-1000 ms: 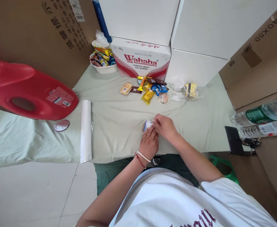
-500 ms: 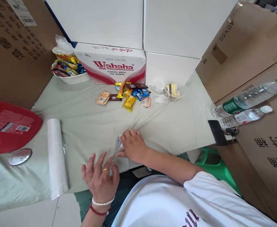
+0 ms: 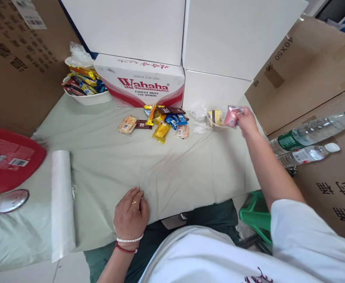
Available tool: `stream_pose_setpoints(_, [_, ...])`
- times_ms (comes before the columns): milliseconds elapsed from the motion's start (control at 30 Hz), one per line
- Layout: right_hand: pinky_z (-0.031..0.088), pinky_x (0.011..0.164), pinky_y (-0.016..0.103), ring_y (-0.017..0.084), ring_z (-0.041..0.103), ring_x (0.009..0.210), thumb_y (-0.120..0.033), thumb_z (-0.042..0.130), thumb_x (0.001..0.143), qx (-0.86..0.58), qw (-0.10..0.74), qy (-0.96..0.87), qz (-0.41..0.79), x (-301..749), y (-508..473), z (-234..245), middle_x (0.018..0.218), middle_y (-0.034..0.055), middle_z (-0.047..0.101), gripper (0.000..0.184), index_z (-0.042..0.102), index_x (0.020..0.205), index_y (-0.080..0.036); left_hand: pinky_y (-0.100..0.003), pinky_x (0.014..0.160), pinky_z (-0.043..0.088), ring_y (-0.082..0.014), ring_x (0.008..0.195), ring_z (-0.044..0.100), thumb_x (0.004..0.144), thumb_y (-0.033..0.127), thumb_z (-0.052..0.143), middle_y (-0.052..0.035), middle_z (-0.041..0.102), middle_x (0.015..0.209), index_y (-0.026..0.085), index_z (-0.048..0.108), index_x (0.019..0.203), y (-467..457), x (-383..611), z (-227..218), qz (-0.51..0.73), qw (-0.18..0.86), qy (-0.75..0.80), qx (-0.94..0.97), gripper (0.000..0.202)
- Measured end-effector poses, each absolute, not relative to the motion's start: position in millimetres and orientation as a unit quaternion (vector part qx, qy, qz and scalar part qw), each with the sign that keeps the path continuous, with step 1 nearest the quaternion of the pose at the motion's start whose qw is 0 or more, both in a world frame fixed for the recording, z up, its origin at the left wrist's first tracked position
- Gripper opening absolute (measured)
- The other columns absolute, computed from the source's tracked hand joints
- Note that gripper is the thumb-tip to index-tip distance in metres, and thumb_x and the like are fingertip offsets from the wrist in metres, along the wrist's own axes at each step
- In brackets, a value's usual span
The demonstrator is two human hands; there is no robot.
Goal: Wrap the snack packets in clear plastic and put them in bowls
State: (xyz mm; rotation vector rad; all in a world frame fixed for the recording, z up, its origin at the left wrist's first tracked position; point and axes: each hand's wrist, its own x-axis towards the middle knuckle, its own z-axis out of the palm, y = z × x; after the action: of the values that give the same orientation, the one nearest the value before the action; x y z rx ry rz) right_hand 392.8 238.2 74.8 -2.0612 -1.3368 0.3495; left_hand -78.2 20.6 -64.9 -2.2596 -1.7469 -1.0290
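My right hand is stretched out to the far right of the cloth and grips a small clear bag of snacks, held just beside another filled clear bag that lies on the cloth. My left hand rests on the near edge of the pale green cloth, fingers curled loosely, with nothing in it. A pile of loose wrapped snacks lies in front of the Wahaha box. Empty clear bags lie between the pile and the filled bag.
A white bowl of snacks stands at the back left. A roll of plastic bags, a red jug and a metal lid lie at the left. Water bottles lie on cardboard boxes at the right; a green stool stands below.
My right hand has lifted the small bag from the middle of the cloth and carried it to the far right. My left hand has settled on the cloth's near edge.
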Motion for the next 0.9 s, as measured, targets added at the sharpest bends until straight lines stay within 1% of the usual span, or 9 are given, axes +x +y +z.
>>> stream_pose_setpoints(67, [0.047,0.073,0.026,0.014,0.062,0.086,-0.016,0.038,0.101,-0.824,0.222,-0.504,0.129,418,279,89,0.120,0.0151,0.066,0.044,0.050,0.143,-0.012,-0.043,0.096,0.055,-0.0286,0.112,0.072,0.088,0.011,0.059,-0.0134,0.076,0.115,0.018,0.070,0.108,20,-79,-65,-0.337,0.051,-0.575,-0.744,0.023])
stream_pose_setpoints(133, [0.046,0.074,0.028,0.015,0.061,0.082,-0.017,0.051,0.098,-0.832,0.156,-0.514,0.142,421,310,92,0.111,0.0147,0.069,0.039,0.057,0.136,-0.008,-0.043,0.096,0.055,-0.0284,0.113,0.072,0.088,0.011,0.059,-0.0134,0.076,0.117,0.019,0.070,0.110,19,-79,-65,-0.338,0.049,-0.579,-0.741,0.026])
stream_pose_setpoints(200, [0.047,0.077,0.032,0.020,0.062,0.084,-0.022,0.071,0.088,-0.834,0.091,-0.528,0.130,410,330,83,0.102,0.0147,0.070,0.043,0.063,0.127,-0.006,-0.043,0.097,0.055,-0.0281,0.114,0.072,0.088,0.010,0.058,-0.0136,0.076,0.117,0.019,0.070,0.111,19,-80,-66,-0.340,0.051,-0.580,-0.739,0.028])
stream_pose_setpoints(267, [0.047,0.084,0.036,0.027,0.062,0.094,-0.024,0.080,0.080,-0.836,0.028,-0.539,0.095,396,338,67,0.102,0.0181,0.070,0.054,0.064,0.127,-0.004,-0.043,0.097,0.055,-0.0282,0.113,0.072,0.087,0.009,0.059,-0.0141,0.076,0.117,0.018,0.069,0.112,19,-80,-66,-0.340,0.058,-0.578,-0.739,0.028])
stream_pose_setpoints(467, [0.042,0.091,0.041,0.036,0.044,0.130,-0.019,0.052,0.098,-0.775,-0.058,-0.622,-0.091,382,321,39,0.129,0.0268,0.058,0.032,0.065,0.125,-0.008,-0.041,0.097,0.055,-0.0275,0.112,0.072,0.086,0.007,0.060,-0.0133,0.076,0.116,0.019,0.068,0.110,19,-79,-64,-0.345,0.063,-0.574,-0.740,0.028])
stream_pose_setpoints(600, [0.043,0.085,0.035,0.029,0.055,0.111,-0.020,0.057,0.097,-0.803,-0.025,-0.592,-0.065,390,317,48,0.133,0.0232,0.052,0.036,0.060,0.132,-0.011,-0.041,0.095,0.055,-0.0283,0.110,0.072,0.086,0.007,0.060,-0.0140,0.076,0.114,0.017,0.067,0.109,21,-78,-63,-0.338,0.071,-0.574,-0.742,0.026])
stream_pose_setpoints(700, [0.041,0.082,0.033,0.023,0.057,0.098,-0.022,0.052,0.100,-0.826,0.025,-0.560,-0.058,393,314,56,0.131,0.0226,0.051,0.040,0.056,0.136,-0.007,-0.041,0.095,0.055,-0.0277,0.110,0.072,0.086,0.006,0.060,-0.0135,0.076,0.113,0.018,0.067,0.108,21,-78,-63,-0.343,0.074,-0.569,-0.744,0.026])
stream_pose_setpoints(800, [0.040,0.085,0.034,0.026,0.055,0.107,-0.024,0.047,0.102,-0.813,0.048,-0.578,-0.059,384,301,60,0.124,0.0203,0.056,0.034,0.063,0.127,-0.008,-0.040,0.095,0.054,-0.0273,0.110,0.072,0.086,0.006,0.060,-0.0133,0.076,0.112,0.018,0.068,0.107,20,-77,-63,-0.350,0.077,-0.570,-0.739,0.026])
stream_pose_setpoints(900, [0.040,0.088,0.036,0.031,0.046,0.124,-0.023,0.037,0.104,-0.768,0.094,-0.627,-0.093,357,278,59,0.128,0.0191,0.057,0.037,0.063,0.129,-0.014,-0.040,0.095,0.054,-0.0272,0.110,0.072,0.086,0.006,0.060,-0.0133,0.076,0.112,0.018,0.068,0.106,20,-76,-62,-0.348,0.075,-0.572,-0.739,0.025])
